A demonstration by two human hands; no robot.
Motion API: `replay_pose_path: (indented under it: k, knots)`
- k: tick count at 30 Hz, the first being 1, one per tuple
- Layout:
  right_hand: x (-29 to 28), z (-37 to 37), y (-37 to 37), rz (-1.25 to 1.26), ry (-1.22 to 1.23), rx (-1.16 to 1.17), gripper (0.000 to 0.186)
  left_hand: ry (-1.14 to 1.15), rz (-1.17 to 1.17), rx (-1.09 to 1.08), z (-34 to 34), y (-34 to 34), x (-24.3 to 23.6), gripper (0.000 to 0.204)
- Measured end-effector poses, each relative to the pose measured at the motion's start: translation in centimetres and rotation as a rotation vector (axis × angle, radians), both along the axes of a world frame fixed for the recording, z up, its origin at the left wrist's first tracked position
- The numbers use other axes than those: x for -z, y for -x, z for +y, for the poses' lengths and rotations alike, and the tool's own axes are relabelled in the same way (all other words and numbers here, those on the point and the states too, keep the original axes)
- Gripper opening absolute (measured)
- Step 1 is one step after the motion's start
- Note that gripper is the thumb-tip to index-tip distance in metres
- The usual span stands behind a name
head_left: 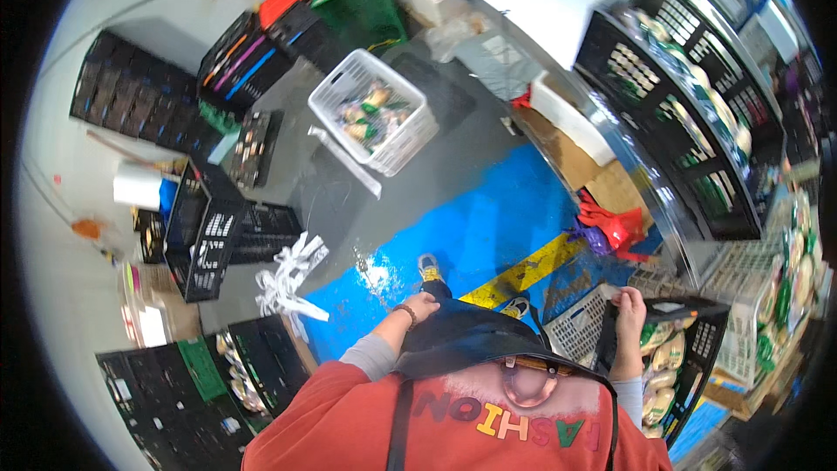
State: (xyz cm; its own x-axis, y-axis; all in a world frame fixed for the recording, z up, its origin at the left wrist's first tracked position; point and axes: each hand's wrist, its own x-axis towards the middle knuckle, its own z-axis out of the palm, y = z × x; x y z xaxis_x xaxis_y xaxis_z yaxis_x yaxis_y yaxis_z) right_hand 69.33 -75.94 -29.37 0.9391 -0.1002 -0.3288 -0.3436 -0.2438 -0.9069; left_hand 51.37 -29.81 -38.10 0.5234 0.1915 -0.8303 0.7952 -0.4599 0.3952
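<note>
My left hand is closed beside the dark apron at my waist, a bracelet on its wrist. Whatever its fingers may hold is hidden. On the right, my right hand has curled fingers at the edge of a black plastic crate. Inside that crate lie bagged pale vegetables, whose exact kind I cannot make out. Just left of this hand is a white slatted crate, partly covered by the apron and the black crate.
A white basket of bagged produce stands ahead on the floor. White strips lie at left, near stacked black crates. Filled black crates stand on a metal table at right. Red gloves hang near its edge.
</note>
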Motion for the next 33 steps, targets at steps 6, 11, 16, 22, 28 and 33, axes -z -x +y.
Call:
replay_pose_path:
  k: [6, 11, 16, 22, 28, 33]
  knots:
    - [5.6, 15.9, -2.8, 0.134, 0.099, -0.362, 0.011, -0.037, -0.009, -0.218, 14.6, 9.0, 9.0, 0.036]
    - [12.2, 24.7, -3.7, -0.228, 0.792, -1.255, 0.023, -0.118, -0.176, -0.947, 27.8, 15.6, 4.7, 0.017]
    - [15.1, 35.8, -10.2, -0.324, 0.716, -1.506, 0.017, -0.215, -0.310, -1.534, 36.0, 21.7, -0.2, 0.019]
    - [11.0, 53.9, -16.5, 0.209, 0.387, -0.948, 0.014, -0.186, -0.226, -1.874, 36.5, 29.6, -0.5, 0.031]
    - [11.9, 63.4, -18.4, 0.264, 0.295, -1.020, 0.016, -0.106, -0.610, -2.128, 42.6, 27.7, -3.3, 0.047]
    - [10.1, 66.5, -14.2, 0.238, 0.371, -1.047, 0.019, 0.024, -0.867, -2.153, 56.3, 26.6, -5.4, 0.045]
